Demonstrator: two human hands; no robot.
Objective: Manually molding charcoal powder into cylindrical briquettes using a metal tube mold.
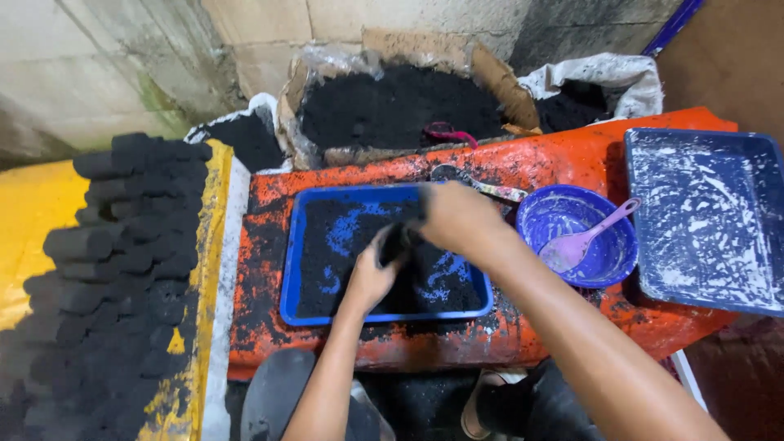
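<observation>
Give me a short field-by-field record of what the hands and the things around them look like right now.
left hand: pressing a dark lump over the blue tray
right hand: gripping the same lump from above
tray contents: black powder
right of tray: blue bowl holding a purple spoon
far right: empty blue tray, white-smeared
left side: stacked black briquettes

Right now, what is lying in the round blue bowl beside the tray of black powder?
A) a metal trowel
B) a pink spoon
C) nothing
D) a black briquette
B: a pink spoon rests inside the blue bowl, its handle leaning up over the right rim.
</observation>
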